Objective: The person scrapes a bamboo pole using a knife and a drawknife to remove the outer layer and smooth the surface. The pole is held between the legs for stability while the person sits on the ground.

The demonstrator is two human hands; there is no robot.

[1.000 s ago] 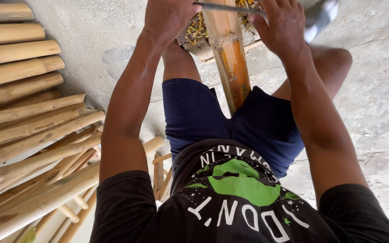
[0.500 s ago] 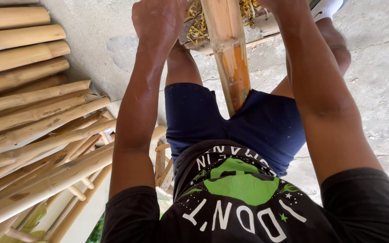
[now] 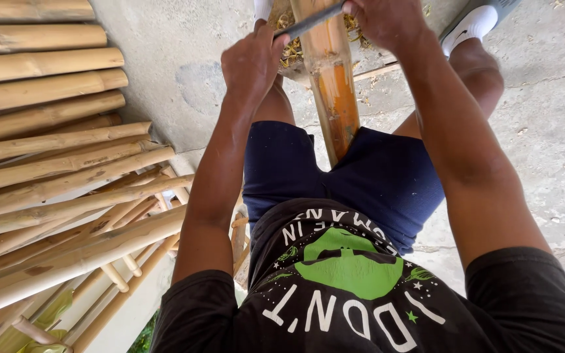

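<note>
1. Both hands now lower in view vs earlier; dark blade (image 3: 308,23) visible across bamboo pole (image 3: 331,85).
2. Left hand (image 3: 253,62) and right hand (image 3: 387,23): fingers clenched on blade ends.
3. Pole, round and tan-orange, runs between the knees.
4. Bamboo stack (image 3: 47,131) lies left; shavings (image 3: 289,49) by the pole.

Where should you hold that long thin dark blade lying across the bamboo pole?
Probably at its two ends, one hand on each side of the thick yellow-orange bamboo pole. The long thin dark metal blade lies crosswise over the pole, so only its ends stick out free. The left hand already has its grip on the left end from above, and the right hand on the right end.
</note>
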